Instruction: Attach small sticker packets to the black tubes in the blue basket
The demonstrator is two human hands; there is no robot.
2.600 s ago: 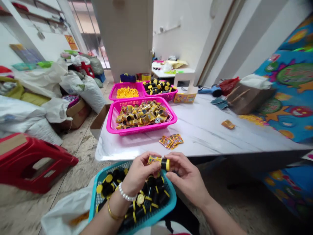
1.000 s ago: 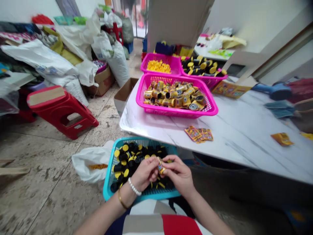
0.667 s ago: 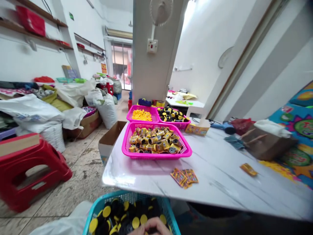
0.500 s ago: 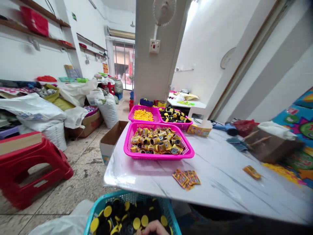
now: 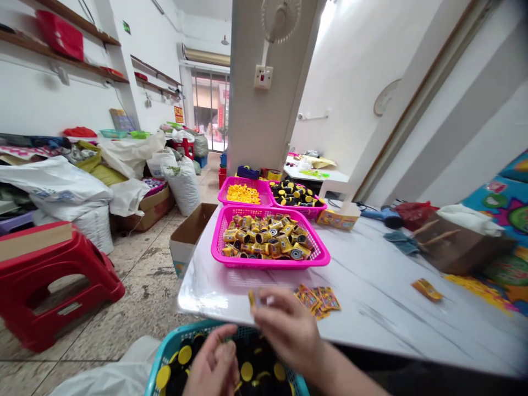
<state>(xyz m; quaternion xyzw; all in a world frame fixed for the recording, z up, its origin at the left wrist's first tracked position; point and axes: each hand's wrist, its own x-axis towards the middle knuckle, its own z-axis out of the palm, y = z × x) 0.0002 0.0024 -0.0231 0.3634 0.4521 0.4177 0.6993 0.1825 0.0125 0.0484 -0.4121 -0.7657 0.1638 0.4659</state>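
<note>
My right hand (image 5: 289, 324) is raised over the table's front edge, thumb and fingers pinching a small yellow printed sleeve (image 5: 253, 301), blurred by motion. Lower and to the left, my left hand (image 5: 214, 360) is over the teal basket (image 5: 165, 352) with its fingers curled together; whatever they may hold is hidden. Black pieces with round yellow ends (image 5: 246, 371) fill that basket. A small pile of flat printed sleeves (image 5: 319, 300) lies just beyond my right hand. Behind it, a pink basket (image 5: 268, 264) holds many short yellow-wrapped cylinders (image 5: 264, 236).
Two more pink baskets stand behind, one with yellow pieces (image 5: 243, 193), one with black-and-yellow parts (image 5: 295, 193). On the right of the white table (image 5: 371, 308) lie a wrapped piece (image 5: 427, 290) and a brown box (image 5: 457, 242). A red stool (image 5: 61, 275) stands left.
My right hand has come up from the teal basket to above the table edge with a yellow sleeve in its fingers. My left hand has come into view over the basket.
</note>
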